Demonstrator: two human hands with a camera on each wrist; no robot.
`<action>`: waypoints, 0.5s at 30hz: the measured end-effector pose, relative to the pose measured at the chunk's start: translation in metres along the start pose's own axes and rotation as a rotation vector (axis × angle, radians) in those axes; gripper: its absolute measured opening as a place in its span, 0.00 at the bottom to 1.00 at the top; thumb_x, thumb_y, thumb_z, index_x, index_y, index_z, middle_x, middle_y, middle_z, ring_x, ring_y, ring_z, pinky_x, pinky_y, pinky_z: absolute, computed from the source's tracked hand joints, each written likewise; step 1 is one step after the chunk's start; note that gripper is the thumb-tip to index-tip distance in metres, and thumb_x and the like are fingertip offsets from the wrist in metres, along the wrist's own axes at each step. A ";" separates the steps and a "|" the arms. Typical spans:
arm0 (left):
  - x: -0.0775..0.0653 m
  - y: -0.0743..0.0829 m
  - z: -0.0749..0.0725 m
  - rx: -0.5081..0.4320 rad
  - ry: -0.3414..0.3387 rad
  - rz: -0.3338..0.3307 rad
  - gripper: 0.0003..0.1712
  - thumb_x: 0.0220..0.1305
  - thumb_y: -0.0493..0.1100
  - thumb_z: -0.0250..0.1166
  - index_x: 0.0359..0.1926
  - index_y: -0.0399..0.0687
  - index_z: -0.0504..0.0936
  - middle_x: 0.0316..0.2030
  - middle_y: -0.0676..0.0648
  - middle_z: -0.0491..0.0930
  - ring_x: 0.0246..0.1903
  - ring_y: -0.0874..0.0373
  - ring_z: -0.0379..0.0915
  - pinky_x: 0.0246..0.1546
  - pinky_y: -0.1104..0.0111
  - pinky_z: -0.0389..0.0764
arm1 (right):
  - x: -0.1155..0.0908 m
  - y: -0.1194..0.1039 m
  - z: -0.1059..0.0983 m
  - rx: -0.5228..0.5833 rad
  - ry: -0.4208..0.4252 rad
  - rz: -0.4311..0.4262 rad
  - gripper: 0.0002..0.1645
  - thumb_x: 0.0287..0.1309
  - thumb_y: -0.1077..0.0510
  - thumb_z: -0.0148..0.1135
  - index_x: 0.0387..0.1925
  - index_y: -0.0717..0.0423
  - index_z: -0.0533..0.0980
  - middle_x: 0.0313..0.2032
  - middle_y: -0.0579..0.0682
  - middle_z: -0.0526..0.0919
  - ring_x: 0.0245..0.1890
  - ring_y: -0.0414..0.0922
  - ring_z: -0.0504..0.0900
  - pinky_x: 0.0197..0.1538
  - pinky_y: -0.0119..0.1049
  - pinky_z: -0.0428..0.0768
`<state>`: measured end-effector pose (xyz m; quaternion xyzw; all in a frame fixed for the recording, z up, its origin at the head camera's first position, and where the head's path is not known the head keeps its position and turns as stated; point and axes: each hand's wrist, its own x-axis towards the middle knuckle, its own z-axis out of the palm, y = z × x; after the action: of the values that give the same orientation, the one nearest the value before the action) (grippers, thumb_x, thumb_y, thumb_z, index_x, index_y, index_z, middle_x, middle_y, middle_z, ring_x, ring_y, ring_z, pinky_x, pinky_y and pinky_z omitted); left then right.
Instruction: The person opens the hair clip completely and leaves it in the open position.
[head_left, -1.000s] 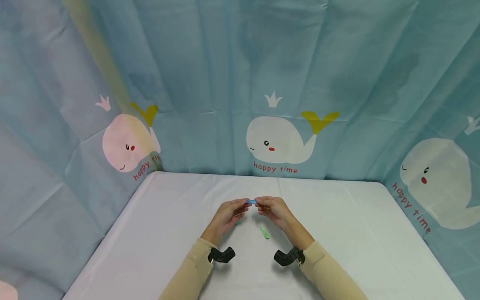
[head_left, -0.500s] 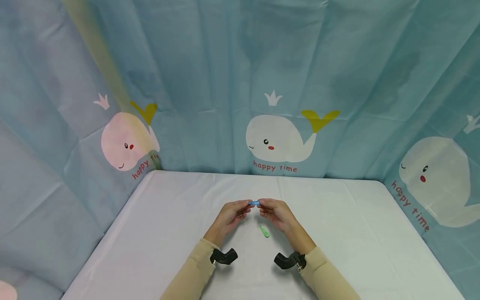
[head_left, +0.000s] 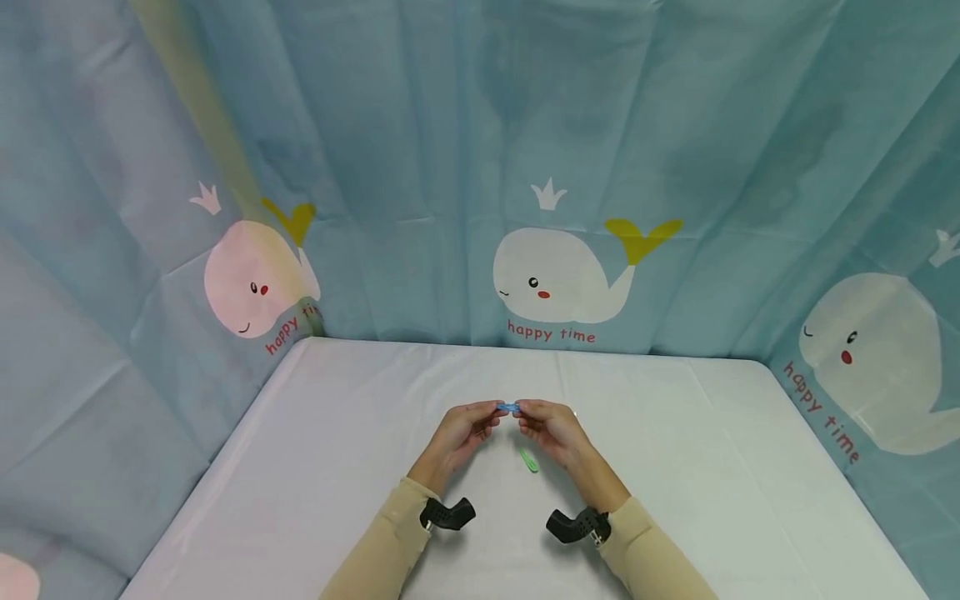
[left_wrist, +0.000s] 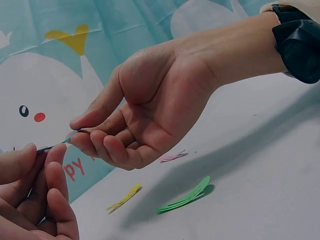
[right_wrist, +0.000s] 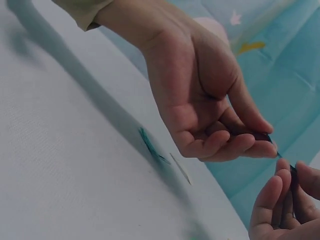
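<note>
A small blue hair clip (head_left: 508, 407) is held up between both hands, a little above the white table. My left hand (head_left: 456, 429) pinches its left end with thumb and fingertips. The right end is pinched by my right hand (head_left: 557, 429). In the left wrist view a thin blue edge of the clip (left_wrist: 54, 146) shows between the two sets of fingertips; both ends are covered. A green hair clip (head_left: 528, 461) lies on the table between the hands, nearer the body.
Below the right hand, the left wrist view shows a yellow clip (left_wrist: 124, 197) and a pink one (left_wrist: 174, 156). The right wrist view has a dark green piece (right_wrist: 150, 146) and a pale strip (right_wrist: 181, 169) under the left hand. A whale-printed curtain (head_left: 420, 167) borders the table.
Both hands have shifted slightly right and toward the body with the blue hair clip between them. A bit of green by the left hand is now covered. The green hair clip stays put.
</note>
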<state>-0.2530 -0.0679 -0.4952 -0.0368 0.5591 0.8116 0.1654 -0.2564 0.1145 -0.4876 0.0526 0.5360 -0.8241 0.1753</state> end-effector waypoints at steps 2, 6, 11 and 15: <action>0.001 0.001 0.000 -0.004 0.011 0.000 0.19 0.69 0.37 0.58 0.55 0.28 0.77 0.30 0.56 0.86 0.31 0.66 0.75 0.33 0.76 0.72 | 0.001 0.000 0.002 0.000 0.026 -0.006 0.10 0.65 0.66 0.56 0.31 0.57 0.82 0.26 0.46 0.86 0.26 0.37 0.80 0.35 0.29 0.80; 0.002 0.001 0.001 -0.003 0.014 0.008 0.19 0.69 0.37 0.57 0.55 0.28 0.76 0.29 0.57 0.86 0.30 0.66 0.75 0.33 0.76 0.71 | 0.002 0.000 0.004 0.005 0.055 -0.017 0.10 0.64 0.66 0.57 0.30 0.57 0.82 0.26 0.46 0.86 0.26 0.37 0.79 0.34 0.28 0.79; 0.002 0.000 0.000 -0.024 0.014 0.008 0.17 0.69 0.37 0.58 0.54 0.29 0.78 0.28 0.57 0.86 0.30 0.66 0.75 0.33 0.76 0.71 | 0.001 0.001 0.004 0.010 0.061 -0.023 0.11 0.64 0.66 0.57 0.29 0.57 0.83 0.25 0.46 0.86 0.26 0.37 0.79 0.34 0.29 0.79; 0.001 -0.002 0.001 -0.035 0.023 0.001 0.17 0.68 0.36 0.59 0.52 0.29 0.79 0.28 0.56 0.86 0.29 0.66 0.75 0.32 0.76 0.71 | 0.000 0.003 0.004 0.003 0.072 -0.029 0.11 0.64 0.66 0.57 0.29 0.57 0.83 0.25 0.46 0.86 0.26 0.38 0.79 0.34 0.29 0.79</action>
<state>-0.2538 -0.0664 -0.4967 -0.0488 0.5469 0.8208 0.1577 -0.2546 0.1096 -0.4881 0.0747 0.5413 -0.8250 0.1438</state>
